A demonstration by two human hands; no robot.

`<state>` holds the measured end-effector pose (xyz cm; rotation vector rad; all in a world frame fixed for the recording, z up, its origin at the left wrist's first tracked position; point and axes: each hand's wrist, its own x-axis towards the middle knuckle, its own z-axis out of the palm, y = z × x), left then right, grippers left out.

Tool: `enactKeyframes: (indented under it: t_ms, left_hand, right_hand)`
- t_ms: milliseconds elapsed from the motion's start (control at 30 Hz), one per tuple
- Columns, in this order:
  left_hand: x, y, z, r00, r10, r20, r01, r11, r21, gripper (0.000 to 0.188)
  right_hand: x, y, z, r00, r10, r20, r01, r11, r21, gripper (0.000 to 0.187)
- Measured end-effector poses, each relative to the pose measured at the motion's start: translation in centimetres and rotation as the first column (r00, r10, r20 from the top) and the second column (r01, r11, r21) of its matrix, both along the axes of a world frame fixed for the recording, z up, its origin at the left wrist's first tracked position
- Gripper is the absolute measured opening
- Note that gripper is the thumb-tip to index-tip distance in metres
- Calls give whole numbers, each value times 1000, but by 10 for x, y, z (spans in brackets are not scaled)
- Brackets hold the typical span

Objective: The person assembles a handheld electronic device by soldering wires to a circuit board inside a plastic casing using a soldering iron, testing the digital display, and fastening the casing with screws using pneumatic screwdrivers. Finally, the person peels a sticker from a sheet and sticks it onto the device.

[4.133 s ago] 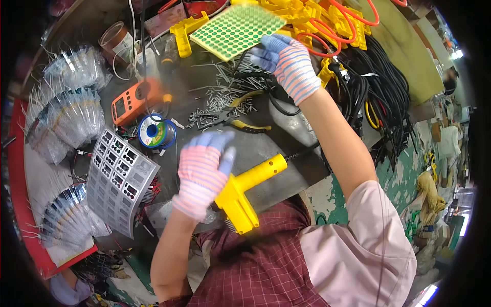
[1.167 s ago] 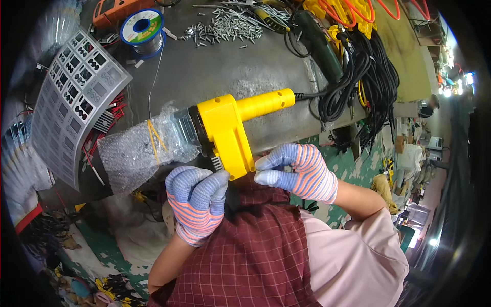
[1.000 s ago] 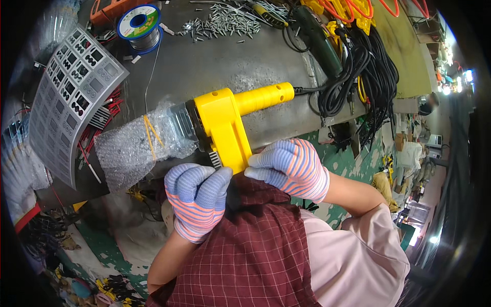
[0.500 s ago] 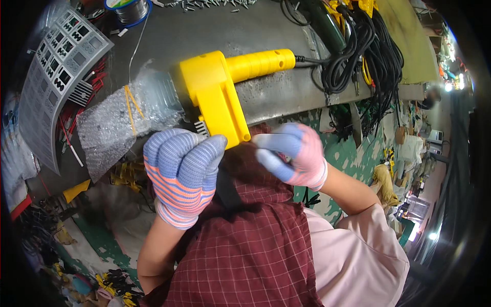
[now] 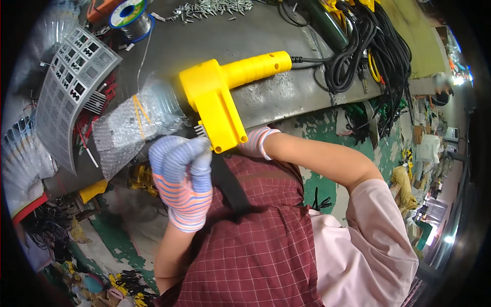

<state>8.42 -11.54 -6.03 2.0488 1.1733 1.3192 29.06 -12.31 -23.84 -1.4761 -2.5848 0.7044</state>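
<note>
A yellow plastic-cased hand tool with a ribbed handle and black cord lies over the edge of the metal bench, its boxy housing pointing toward me. Its left end runs into clear plastic and bubble wrap bound with yellow rubber bands. Beside the housing's lower left corner, my left hand, in a striped knit glove, is closed with its fingertips against the casing. Small metal prongs show just above those fingertips. My right hand reaches behind the housing's lower right end; its fingers are hidden.
Loose screws and a solder wire spool are at the bench's far side. A curved sheet of printed labels stands at left beside red wires. Coiled black cables hang over the right edge.
My right hand has moved inward from the right and gone behind the housing. My left hand's fingertips have shifted from the housing's lower face to its corner.
</note>
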Motion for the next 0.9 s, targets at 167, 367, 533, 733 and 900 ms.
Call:
enactKeyframes:
  t_ms: [167,367,533,733,900]
  left_hand:
    - [-2,-2,0,993,-19,-118,31,995,98,21]
    - [-8,6,9,947,-125,-296,166,979,119,31]
    - [-11,7,6,975,-85,-205,104,991,84,29]
    - [-5,29,17,940,-59,-337,132,971,200,40]
    - [-3,43,12,949,-176,-263,203,976,79,36]
  right_hand:
    - [0,-7,66,975,-131,178,182,933,-311,38]
    - [13,-47,170,776,-533,-337,431,839,-333,14]
    - [27,-40,236,547,-469,-693,196,877,-439,19]
    - [18,56,268,749,-86,-657,257,952,168,18]
    - [4,114,248,850,-216,-480,278,959,61,20]
